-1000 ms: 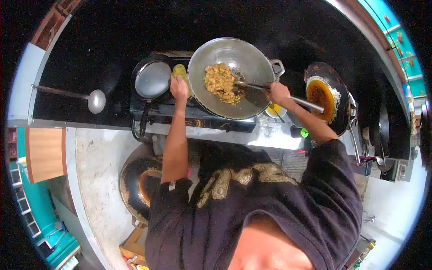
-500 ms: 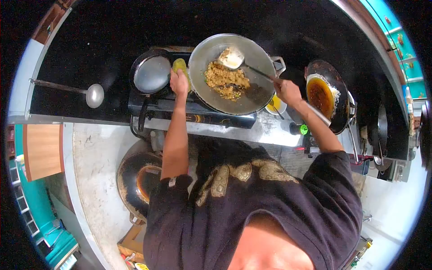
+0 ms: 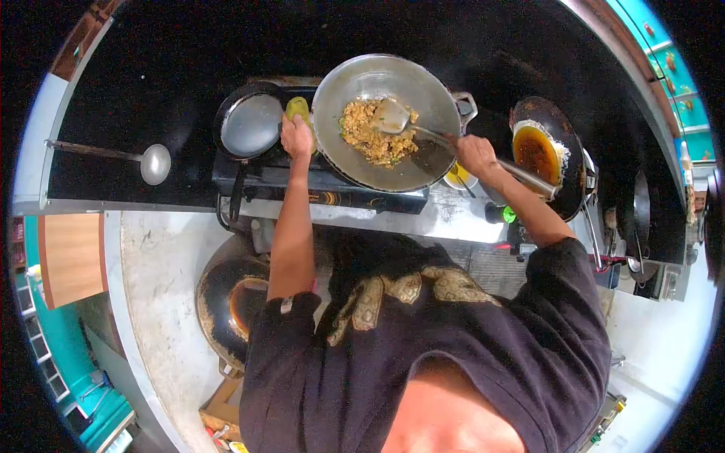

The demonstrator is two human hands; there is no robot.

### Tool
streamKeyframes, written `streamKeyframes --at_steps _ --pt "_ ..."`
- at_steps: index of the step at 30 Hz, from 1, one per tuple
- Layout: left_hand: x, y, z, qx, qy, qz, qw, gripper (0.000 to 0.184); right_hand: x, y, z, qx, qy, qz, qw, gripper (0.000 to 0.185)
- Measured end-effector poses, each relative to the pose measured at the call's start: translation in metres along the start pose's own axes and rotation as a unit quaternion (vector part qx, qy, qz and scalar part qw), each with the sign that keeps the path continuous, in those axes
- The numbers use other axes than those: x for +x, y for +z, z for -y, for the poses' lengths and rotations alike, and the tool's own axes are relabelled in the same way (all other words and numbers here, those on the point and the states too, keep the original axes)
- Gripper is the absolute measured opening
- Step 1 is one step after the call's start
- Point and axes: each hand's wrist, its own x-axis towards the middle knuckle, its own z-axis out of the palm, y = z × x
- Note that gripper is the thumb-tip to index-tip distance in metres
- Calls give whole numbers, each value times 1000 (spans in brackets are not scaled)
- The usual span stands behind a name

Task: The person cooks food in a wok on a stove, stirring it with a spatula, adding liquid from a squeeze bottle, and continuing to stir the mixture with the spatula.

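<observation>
A large metal wok [image 3: 438,162] stands on the stove [image 3: 355,199], with fried rice [image 3: 362,136] in its middle. My right hand [image 3: 477,156] is closed round the handle of a metal spatula [image 3: 390,118], whose blade lies on the rice. At the wok's left edge my left hand [image 3: 297,137] is closed on a yellow-green cloth [image 3: 297,108], gripping the rim side through it; the wok's left handle is hidden there.
Left of the wok sits a small frying pan [image 3: 252,127], and farther left a ladle [image 3: 155,164]. On the right are a bowl of yellow liquid [image 3: 459,178] and a dark pan with brown liquid [image 3: 535,156]. Another wok [image 3: 215,309] is low at the left.
The spatula was at the rice's right side, then rose to the wok's far side with its blade turned up. Now it is down on the rice. My left hand keeps its hold.
</observation>
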Motion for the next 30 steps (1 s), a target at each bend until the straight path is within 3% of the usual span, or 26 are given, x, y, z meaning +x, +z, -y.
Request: streamKeyframes --at_steps 5,7,10,12,13,17,18,22,26,29,30 --pt "-12 -18 -28 25 -32 15 999 54 23 -5 -8 14 31 -31 999 22" --pt "-9 -12 -22 23 -18 -5 1000 53 14 -6 3 20 -2 14 1000 21" --pt "-6 -4 -4 26 -12 -9 1000 52 5 9 22 -2 -18 75 997 42" --pt "-2 -5 -6 22 -16 -4 1000 52 15 9 15 -3 -19 19 1000 15" --pt "-7 -11 -15 21 -23 5 1000 52 16 -3 14 -8 -13 9 1000 11" --pt "-15 -14 -27 32 -12 -29 999 52 4 -48 9 2 17 6 1000 12" --pt "-14 -14 -25 34 -19 -17 999 52 -4 -36 6 -3 1 -18 1000 13" --pt "-8 -8 -15 38 -19 8 999 53 0 -3 -5 -24 -46 36 998 23" --pt "-11 -9 -18 34 4 -34 999 52 15 -8 -1 -28 -3 5 1000 34" --pt "-7 -5 -10 23 4 -17 1000 51 2 3 -2 -9 -42 57 997 33" --pt "-8 -5 -12 27 -1 -15 1000 51 1 1 -4 8 -34 8 999 28"
